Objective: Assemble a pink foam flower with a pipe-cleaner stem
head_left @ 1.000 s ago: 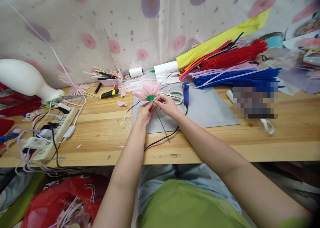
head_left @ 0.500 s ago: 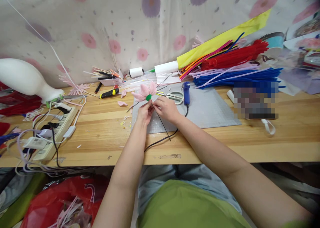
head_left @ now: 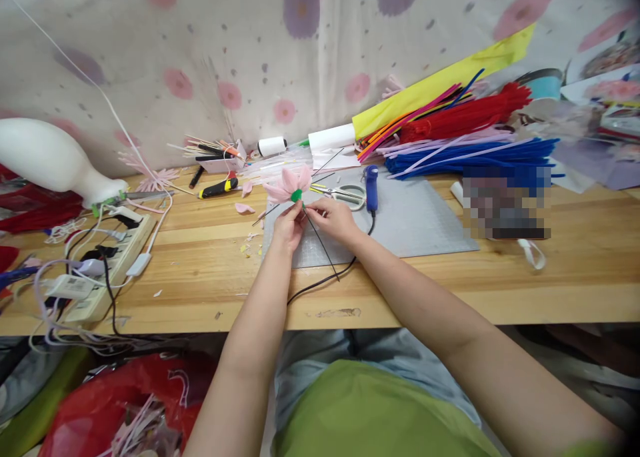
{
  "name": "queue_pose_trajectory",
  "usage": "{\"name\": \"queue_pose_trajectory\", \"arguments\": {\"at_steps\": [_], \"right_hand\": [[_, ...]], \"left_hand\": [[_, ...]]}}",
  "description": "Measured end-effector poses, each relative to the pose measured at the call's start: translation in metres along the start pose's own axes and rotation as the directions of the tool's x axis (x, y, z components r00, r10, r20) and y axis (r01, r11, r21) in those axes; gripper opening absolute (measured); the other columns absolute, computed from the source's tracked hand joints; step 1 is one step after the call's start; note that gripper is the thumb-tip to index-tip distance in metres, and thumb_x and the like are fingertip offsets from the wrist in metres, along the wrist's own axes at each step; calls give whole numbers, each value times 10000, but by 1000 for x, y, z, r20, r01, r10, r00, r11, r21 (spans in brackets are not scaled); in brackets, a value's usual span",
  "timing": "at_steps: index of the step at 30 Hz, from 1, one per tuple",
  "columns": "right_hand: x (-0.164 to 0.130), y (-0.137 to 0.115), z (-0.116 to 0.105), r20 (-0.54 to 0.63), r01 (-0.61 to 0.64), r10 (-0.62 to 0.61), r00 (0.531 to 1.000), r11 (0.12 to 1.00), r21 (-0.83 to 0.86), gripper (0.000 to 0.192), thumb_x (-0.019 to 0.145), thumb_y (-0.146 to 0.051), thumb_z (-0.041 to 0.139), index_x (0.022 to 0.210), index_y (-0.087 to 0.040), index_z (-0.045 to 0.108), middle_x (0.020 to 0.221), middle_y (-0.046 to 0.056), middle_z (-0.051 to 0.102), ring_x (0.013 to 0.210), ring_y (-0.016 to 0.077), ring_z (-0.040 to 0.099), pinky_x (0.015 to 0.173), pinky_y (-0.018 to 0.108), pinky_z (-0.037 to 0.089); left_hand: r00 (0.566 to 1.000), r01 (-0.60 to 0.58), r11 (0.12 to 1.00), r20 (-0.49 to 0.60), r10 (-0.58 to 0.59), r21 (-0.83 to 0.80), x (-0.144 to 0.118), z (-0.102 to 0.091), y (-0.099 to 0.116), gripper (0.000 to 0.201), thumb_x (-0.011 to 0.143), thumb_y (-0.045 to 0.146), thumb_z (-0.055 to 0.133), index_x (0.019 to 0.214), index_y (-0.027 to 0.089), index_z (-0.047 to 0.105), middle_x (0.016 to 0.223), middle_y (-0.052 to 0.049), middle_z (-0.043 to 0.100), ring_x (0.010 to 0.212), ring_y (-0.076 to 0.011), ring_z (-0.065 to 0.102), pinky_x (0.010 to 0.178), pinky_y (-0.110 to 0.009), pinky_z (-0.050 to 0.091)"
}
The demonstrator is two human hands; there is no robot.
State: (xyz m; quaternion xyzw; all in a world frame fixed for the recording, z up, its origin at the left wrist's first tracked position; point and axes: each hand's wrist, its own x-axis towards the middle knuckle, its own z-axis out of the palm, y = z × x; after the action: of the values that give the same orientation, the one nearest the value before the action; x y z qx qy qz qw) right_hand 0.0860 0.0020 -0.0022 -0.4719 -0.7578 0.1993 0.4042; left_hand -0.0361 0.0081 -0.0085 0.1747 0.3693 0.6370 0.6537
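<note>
My left hand (head_left: pixel 290 227) is closed on a pink artificial flower (head_left: pixel 289 183), pinching it just under its green base (head_left: pixel 297 195). From the fingers a thin dark stem (head_left: pixel 323 245) slants down to the right, over the grey mat. My right hand (head_left: pixel 333 218) pinches close beside the top of the stem, its fingertips almost against the left ones. A small bit of green shows between the two hands. What the right fingertips grip is too small to make out.
Scissors (head_left: pixel 350 195) and a blue glue gun (head_left: pixel 371 189) lie on the grey mat (head_left: pixel 425 223); the black cord runs below my right wrist. Blue pipe cleaners (head_left: pixel 480 158) and red ones (head_left: pixel 470 113) are piled behind. At left are a power strip (head_left: pixel 117 263) and a utility knife (head_left: pixel 219 188).
My right fingertips have drawn slightly back from the stem, and a bit of green now shows between the hands. The flower stays in my left hand, nearly unmoved.
</note>
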Motion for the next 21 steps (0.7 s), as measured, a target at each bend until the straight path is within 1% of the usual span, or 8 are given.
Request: {"name": "queue_pose_trajectory", "arguments": {"at_steps": [3, 6, 8, 12, 16, 18, 21], "right_hand": [[2, 3, 5, 0, -108, 110, 994, 980, 168, 199, 795, -300, 551, 830, -175, 701, 822, 36, 692, 714, 135, 583, 672, 255, 418], [3, 6, 9, 22, -137, 137, 990, 941, 308, 185, 777, -294, 545, 791, -163, 674, 753, 19, 672, 687, 125, 570, 661, 251, 416], [4, 7, 10, 31, -147, 145, 989, 922, 358, 182, 769, -292, 537, 784, -157, 658, 702, 5, 645, 662, 118, 553, 646, 245, 409], [3, 7, 10, 38, -155, 152, 988, 923, 353, 167, 762, -280, 524, 767, -156, 636, 659, -8, 607, 641, 109, 530, 631, 237, 392], [3, 7, 10, 41, -148, 143, 989, 931, 333, 161, 772, -273, 520, 757, -157, 630, 656, -7, 602, 647, 113, 532, 629, 238, 393], [3, 8, 11, 45, -156, 149, 988, 927, 341, 168, 779, -293, 528, 767, -162, 633, 661, -4, 609, 655, 116, 539, 632, 241, 404], [2, 11, 15, 74, -154, 136, 988, 917, 367, 197, 786, -338, 535, 797, -168, 634, 680, 1, 620, 673, 120, 555, 645, 246, 428]], "left_hand": [[998, -48, 996, 39, 45, 75, -1, -1, -2, 129, 613, 128, 761, 647, 126, 637, 612, 24, 615, 597, -61, 555, 677, -217, 448], [997, -57, 993, 58, 51, 100, -1, -1, -2, 169, 576, 155, 789, 662, 127, 646, 620, 19, 627, 608, -69, 562, 686, -226, 447], [997, -51, 993, 67, 44, 102, -2, -1, -2, 179, 577, 175, 792, 668, 123, 646, 639, 14, 640, 604, -68, 563, 678, -226, 445], [997, -29, 993, 73, 21, 112, -4, 0, -2, 178, 604, 209, 780, 679, 121, 645, 662, 9, 652, 599, -67, 568, 634, -213, 437], [998, -33, 994, 63, 27, 104, -5, 1, -1, 152, 620, 194, 766, 687, 123, 649, 674, 11, 652, 609, -65, 571, 626, -206, 429], [997, -52, 992, 67, 44, 113, -4, 0, -1, 144, 618, 181, 764, 671, 122, 643, 664, 13, 644, 612, -65, 567, 637, -207, 426], [994, -106, 985, 44, 101, 135, -1, -2, -2, 149, 599, 155, 768, 628, 119, 627, 615, 24, 614, 588, -61, 545, 633, -205, 416]]}}
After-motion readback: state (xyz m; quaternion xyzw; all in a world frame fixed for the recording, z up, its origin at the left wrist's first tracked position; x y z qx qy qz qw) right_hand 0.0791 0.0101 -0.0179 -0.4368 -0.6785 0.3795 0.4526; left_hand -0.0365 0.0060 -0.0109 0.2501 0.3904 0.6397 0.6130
